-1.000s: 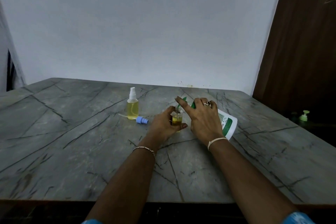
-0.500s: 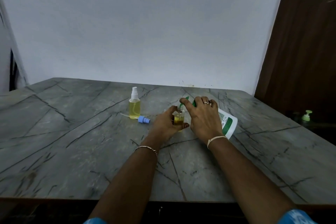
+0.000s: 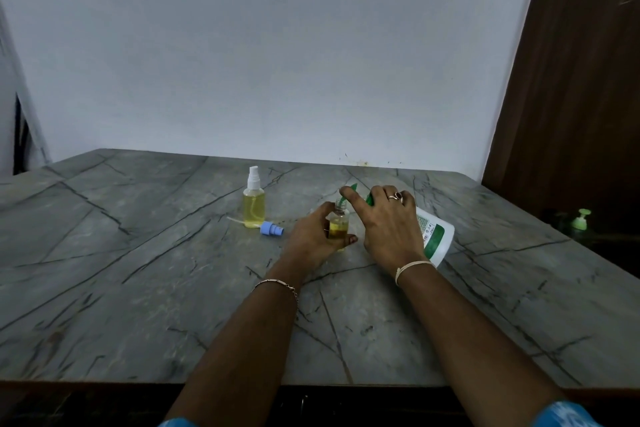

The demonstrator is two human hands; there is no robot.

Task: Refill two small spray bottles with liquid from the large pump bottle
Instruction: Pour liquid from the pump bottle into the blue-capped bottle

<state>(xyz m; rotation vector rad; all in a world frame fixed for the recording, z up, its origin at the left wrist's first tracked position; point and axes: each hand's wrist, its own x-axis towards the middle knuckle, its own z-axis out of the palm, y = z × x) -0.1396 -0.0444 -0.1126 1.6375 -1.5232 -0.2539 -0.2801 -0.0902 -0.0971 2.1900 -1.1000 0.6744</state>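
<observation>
My left hand (image 3: 313, 236) grips a small uncapped spray bottle (image 3: 338, 226), partly full of yellow liquid, standing on the table. My right hand (image 3: 388, 229) rests over the large white pump bottle (image 3: 434, 236), which is tilted toward the small one, its green pump spout (image 3: 349, 192) above the open neck; my index finger lies on the spout. A second small spray bottle (image 3: 254, 203) with a white sprayer, full of yellow liquid, stands upright to the left. A blue spray cap (image 3: 271, 229) with its white tube lies beside it.
The grey marble table (image 3: 138, 270) runs to a white wall at the back. A dark wooden door stands at the right, with a small green pump bottle (image 3: 581, 219) on a dark surface below it.
My right index finger has come down onto the green spout. The hands and bottles have otherwise held their places.
</observation>
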